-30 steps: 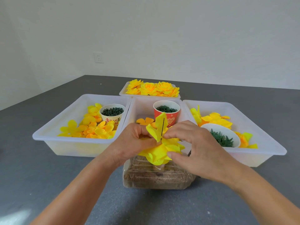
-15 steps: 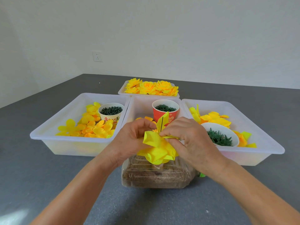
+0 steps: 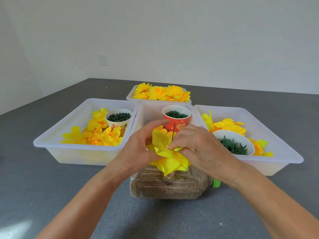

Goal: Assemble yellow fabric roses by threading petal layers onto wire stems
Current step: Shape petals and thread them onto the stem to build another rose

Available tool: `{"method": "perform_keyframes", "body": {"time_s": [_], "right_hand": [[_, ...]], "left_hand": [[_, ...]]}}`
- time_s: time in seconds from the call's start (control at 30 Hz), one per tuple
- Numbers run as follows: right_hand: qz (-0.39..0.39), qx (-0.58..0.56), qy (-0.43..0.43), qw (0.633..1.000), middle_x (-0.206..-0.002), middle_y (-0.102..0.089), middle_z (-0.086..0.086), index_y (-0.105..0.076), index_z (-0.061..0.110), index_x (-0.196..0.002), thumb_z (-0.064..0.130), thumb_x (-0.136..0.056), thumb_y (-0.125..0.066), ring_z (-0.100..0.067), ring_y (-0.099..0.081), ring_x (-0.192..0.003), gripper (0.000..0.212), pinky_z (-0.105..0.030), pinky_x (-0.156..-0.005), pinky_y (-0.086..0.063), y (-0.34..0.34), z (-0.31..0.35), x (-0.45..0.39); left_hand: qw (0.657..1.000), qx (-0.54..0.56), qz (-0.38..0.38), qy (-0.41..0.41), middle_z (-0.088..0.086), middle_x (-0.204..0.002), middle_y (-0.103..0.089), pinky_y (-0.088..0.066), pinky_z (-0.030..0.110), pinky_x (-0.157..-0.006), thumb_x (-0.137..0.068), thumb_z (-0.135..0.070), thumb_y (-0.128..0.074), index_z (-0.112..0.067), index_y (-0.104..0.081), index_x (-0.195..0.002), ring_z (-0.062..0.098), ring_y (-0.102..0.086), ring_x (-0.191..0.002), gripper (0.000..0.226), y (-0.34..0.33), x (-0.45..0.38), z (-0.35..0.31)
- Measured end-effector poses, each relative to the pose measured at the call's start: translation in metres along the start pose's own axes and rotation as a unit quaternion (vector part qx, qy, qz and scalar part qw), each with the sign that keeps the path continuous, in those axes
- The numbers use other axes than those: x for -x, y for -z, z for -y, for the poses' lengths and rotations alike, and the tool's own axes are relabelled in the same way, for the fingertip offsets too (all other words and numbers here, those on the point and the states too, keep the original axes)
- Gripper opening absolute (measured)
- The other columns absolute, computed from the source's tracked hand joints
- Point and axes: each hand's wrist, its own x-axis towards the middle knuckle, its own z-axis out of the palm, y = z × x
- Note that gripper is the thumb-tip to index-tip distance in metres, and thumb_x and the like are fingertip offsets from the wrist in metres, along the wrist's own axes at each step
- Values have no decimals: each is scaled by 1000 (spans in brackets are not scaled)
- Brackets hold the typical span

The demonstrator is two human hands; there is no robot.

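Head | left hand (image 3: 138, 149) fingers seemingly hold petals (image 3: 170, 161) | right hand (image 3: 200, 147) fingers pinch petals

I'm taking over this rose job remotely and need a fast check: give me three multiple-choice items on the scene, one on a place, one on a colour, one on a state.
1. Where do the finished roses lie?
A. far tray
B. left tray
C. on the bottle

2. What colour is the cup in the middle tray?
A. blue
B. red
C. green

3. What are both hands doing?
A. resting flat on the table
B. reaching into the side trays
C. holding yellow petals at the wire

Key: 1 A, the full blooms fill the tray farthest back. 2 B, its wall is red. 3 C, left hand and right hand grip the petal layers around the wire stem.
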Motion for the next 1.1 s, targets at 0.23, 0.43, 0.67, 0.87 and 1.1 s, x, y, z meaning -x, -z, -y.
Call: {"method": "perform_keyframes", "body": {"time_s": [0.23,0.43,0.67,0.87,1.1], "right_hand": [[-80,-42,-24,996,-84,-68,7,-70,17,-88,5,-74,-72,-15,-61,-83,18,-39,-73,-50,-1,2,9],[-112,-13,-4,994,-84,-69,4,-71,12,-84,3,-68,-64,-19,-64,-79,20,-36,-72,-52,-3,9,21],[-88,11,25,996,-82,-70,2,-74,12,-83,3,-68,-68,-23,-65,-77,19,-38,-71,-52,-5,9,23],[-65,14,35,997,-87,-71,2,-74,12,-81,0,-68,-69,-24,-65,-82,19,-42,-74,-52,-5,5,25],[-41,51,26,998,-99,-69,1,-74,13,-85,5,-70,-66,-24,-64,-89,18,-34,-78,-45,-3,9,25]], "left_hand": [[999,-18,-9,34,5,-97,-70,-55,39,-82,-69,1,-78,-27,-72,-87,25,-64,-95,34,0,-1,1],[998,-15,-5,53,9,-100,-70,-55,43,-84,-63,10,-78,-23,-72,-85,31,-63,-96,40,1,-2,0],[998,-15,-3,61,0,-96,-72,-55,24,-73,-63,13,-76,-24,-73,-84,13,-66,-86,43,2,-3,0],[998,-35,-7,59,-1,-98,-72,-56,27,-78,-67,11,-74,-26,-74,-86,15,-67,-91,42,5,-2,-1],[997,-38,21,68,9,-101,-70,-55,31,-81,-65,11,-76,-18,-72,-94,14,-64,-86,41,8,0,-7]]}}
